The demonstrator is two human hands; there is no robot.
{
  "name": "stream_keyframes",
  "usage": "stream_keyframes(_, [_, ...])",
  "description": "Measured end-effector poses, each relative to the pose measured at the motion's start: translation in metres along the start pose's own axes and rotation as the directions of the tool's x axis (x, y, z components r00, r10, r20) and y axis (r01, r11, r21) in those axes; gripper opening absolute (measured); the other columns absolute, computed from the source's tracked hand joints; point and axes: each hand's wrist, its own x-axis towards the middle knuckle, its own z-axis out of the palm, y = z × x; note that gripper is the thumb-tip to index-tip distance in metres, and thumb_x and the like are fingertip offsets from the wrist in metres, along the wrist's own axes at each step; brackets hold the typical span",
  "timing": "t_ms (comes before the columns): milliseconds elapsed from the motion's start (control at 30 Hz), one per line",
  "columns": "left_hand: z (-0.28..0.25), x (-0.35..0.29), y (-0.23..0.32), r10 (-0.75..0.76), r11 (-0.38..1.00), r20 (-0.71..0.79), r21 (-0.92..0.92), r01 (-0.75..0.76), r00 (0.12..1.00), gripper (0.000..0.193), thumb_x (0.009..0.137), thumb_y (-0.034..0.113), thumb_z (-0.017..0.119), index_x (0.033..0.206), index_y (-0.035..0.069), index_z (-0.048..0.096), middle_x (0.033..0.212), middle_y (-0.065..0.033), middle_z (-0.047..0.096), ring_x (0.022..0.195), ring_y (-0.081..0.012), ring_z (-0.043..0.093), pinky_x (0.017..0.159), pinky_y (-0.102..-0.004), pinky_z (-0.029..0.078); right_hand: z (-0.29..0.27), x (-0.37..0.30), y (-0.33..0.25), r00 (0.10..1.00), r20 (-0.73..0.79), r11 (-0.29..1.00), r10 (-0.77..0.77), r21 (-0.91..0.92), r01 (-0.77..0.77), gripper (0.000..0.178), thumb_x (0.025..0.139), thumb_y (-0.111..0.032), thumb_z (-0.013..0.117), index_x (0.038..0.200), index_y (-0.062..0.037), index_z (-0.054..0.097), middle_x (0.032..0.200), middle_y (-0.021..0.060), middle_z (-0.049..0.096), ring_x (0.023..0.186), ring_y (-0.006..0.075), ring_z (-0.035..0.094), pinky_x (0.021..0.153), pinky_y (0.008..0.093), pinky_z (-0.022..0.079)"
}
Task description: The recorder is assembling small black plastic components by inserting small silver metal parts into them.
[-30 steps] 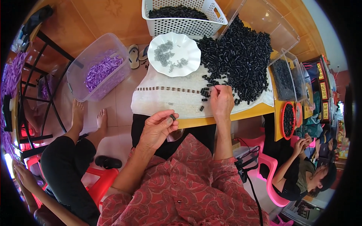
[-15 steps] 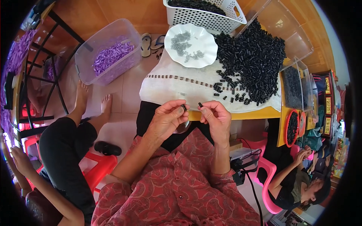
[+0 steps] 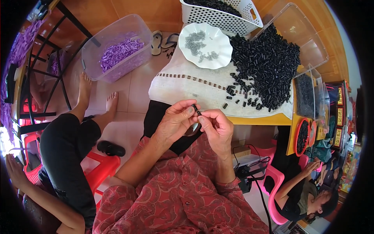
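Just in front of the table edge, my left hand pinches a small black cylindrical piece between thumb and fingertips. My right hand is closed on another small black piece, its fingertips against the left hand's. The two pieces meet end to end or nearly so; fingers partly cover the joint. Beyond the hands, a white cloth covers the table, with one tiny clear piece near its front edge. A scalloped white plate holds small clear pieces. To its right spreads a large heap of black cylinders.
A white perforated basket of black pieces stands at the back. Clear boxes and a red round tray lie right. On the floor, a clear tub holds purple pieces. People sit on both sides, on red and pink chairs.
My hands have come together; the right hand moved left, bringing its black piece to the one in my left hand. The view has shifted slightly.
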Motion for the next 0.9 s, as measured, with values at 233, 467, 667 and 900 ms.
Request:
stream_keyframes(233, [0.0025,-0.0007,-0.0007,0.009,0.999,0.009,0.035,-0.01,1.0,0.023,0.091,0.001,0.057,0.114,0.003,0.062,0.104,-0.0106,0.064,0.09,-0.0163,0.062,0.082,-0.0303,0.052,-0.0007,-0.0005,-0.0028,1.0,0.008,1.0,-0.015,-0.019,0.015,0.008,0.087,0.0,0.063,0.095,0.0032,0.061,0.084,0.005,0.064,0.067,0.006,0.059,0.058,0.0196,0.048])
stream_keyframes(467, [0.0041,-0.0012,-0.001,0.021,0.995,0.016,0.094,-0.022,1.0,0.024,0.091,0.0,0.058,0.114,0.003,0.062,0.104,-0.0108,0.064,0.094,-0.0168,0.061,0.083,-0.0308,0.052,-0.0015,-0.0012,-0.0017,1.0,0.007,0.999,-0.031,-0.039,0.031,0.008,0.087,0.001,0.063,0.094,0.0033,0.062,0.085,0.0058,0.065,0.068,0.0063,0.061,0.059,0.0196,0.048])
stream_keyframes(667, [0.0034,-0.001,-0.001,0.053,0.989,0.027,0.134,-0.056,0.998,0.024,0.09,0.0,0.058,0.114,0.002,0.062,0.105,-0.0115,0.064,0.092,-0.0167,0.062,0.082,-0.0294,0.053,0.0013,-0.003,-0.0002,1.0,-0.018,1.0,-0.001,0.008,0.001,0.009,0.086,0.001,0.064,0.095,0.0034,0.063,0.084,0.0053,0.064,0.065,0.0056,0.059,0.057,0.0192,0.048])
stream_keyframes(900, [0.0016,-0.0007,-0.0002,0.051,0.99,0.024,0.13,-0.054,0.998,0.023,0.091,0.001,0.058,0.114,0.002,0.062,0.105,-0.0115,0.064,0.091,-0.0171,0.063,0.081,-0.0301,0.054,0.0075,-0.002,0.0004,0.999,-0.036,0.998,-0.03,0.058,0.032,0.013,0.086,0.004,0.063,0.098,0.0036,0.064,0.088,0.0071,0.061,0.066,0.0086,0.061,0.058,0.0189,0.049])
